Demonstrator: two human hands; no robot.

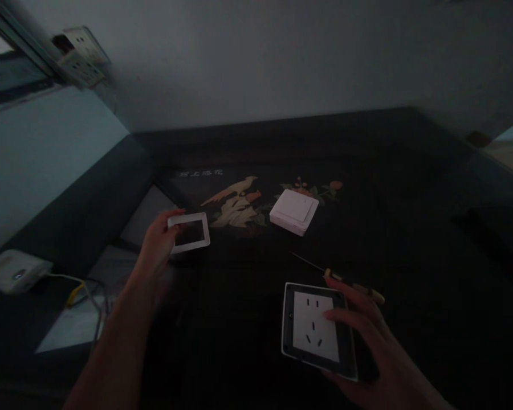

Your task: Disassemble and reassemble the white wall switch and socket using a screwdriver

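My left hand (159,236) is closed on the left edge of a white rectangular cover frame (207,229), held over the dark surface. Through its opening the dark surface shows. In my right hand (367,336) is a wall socket (314,326) with a white slotted face and a dark border. A finger rests on the socket's face, while the thumb side is partly hidden beneath it. Just beyond these fingers lies a screwdriver (370,291) with a yellowish handle and a thin shaft pointing left. A white wall switch (294,210) lies farther back.
The dark table (239,319) carries a printed bird and flower picture (237,208). At left sit a white box (17,270) with a cable and a white sheet (64,330). Wall sockets (83,54) are mounted at upper left. A pale wall (282,62) rises behind.
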